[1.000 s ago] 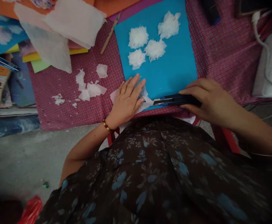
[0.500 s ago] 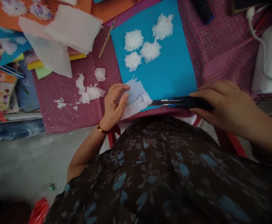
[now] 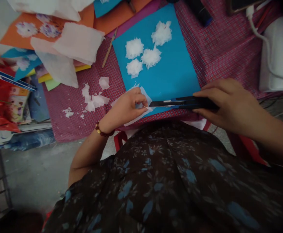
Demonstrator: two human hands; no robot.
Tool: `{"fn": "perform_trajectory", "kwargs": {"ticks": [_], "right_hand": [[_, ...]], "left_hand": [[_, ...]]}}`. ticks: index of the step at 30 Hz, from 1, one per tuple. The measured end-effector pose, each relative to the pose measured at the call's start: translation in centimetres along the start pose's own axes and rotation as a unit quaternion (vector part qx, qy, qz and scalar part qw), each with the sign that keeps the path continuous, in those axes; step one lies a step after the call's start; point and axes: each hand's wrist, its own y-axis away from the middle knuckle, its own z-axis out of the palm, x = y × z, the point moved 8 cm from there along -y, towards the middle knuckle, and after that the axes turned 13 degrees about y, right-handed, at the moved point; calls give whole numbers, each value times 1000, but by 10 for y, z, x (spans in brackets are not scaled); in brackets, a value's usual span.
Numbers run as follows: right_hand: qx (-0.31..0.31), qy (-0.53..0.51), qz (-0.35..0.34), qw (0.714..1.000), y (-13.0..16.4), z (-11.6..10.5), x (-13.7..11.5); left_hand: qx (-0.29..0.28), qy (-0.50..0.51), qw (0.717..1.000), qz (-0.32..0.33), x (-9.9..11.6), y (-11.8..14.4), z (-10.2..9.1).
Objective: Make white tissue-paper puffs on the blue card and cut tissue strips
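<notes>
Right hand (image 3: pixel 229 105) holds a knife (image 3: pixel 188 102) in its fingers, blade tip at white tissue paper (image 3: pixel 145 93). Left hand (image 3: pixel 126 105) pinches that paper, fingers narrow, beside the blue sheet (image 3: pixel 172 74).

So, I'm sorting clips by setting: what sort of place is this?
Probably a craft corner, perhaps at home: a blue sheet bearing white paper tufts, scattered paper scraps, and a checked tablecloth.

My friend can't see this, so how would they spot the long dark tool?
Find the blue sheet bearing four white tufts. Along its near edge is the tool, black with blue parts. Unlike the dark object farther away, it's in the right hand.
</notes>
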Motion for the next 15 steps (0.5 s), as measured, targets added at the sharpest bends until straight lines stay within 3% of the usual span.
{"fn": "perform_trajectory", "kwargs": {"ticks": [9,15], "right_hand": [[-28,-12,-38,999,-30,12,-13],[-46,-22,-83,995,-46,21,-23]], "left_hand": [[-2,-13,1000,26,18,12,2],[10,-24,1000,16,13,6,1]]}}
